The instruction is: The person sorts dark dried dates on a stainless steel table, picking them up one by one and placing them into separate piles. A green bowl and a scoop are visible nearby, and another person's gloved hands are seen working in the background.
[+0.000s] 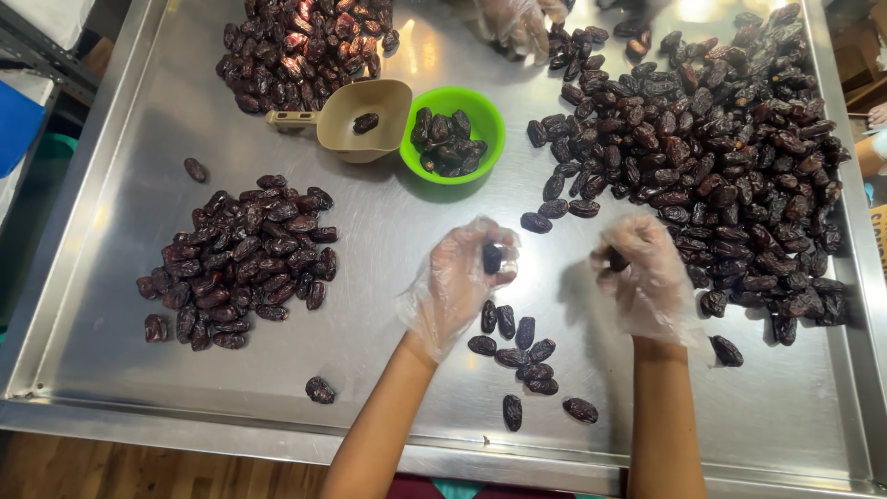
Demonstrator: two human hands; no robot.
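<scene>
Two gloved hands (457, 277) (647, 273), two dates (492, 257) (616, 260)

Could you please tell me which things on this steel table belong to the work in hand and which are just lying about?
In hand:
left hand, gloved, holding a date
right hand, gloved, holding a second date
small cluster of dates below the hands
large heap beside the right hand

Lying about:
green bowl
beige scoop
left pile
another person's gloved hand
</scene>
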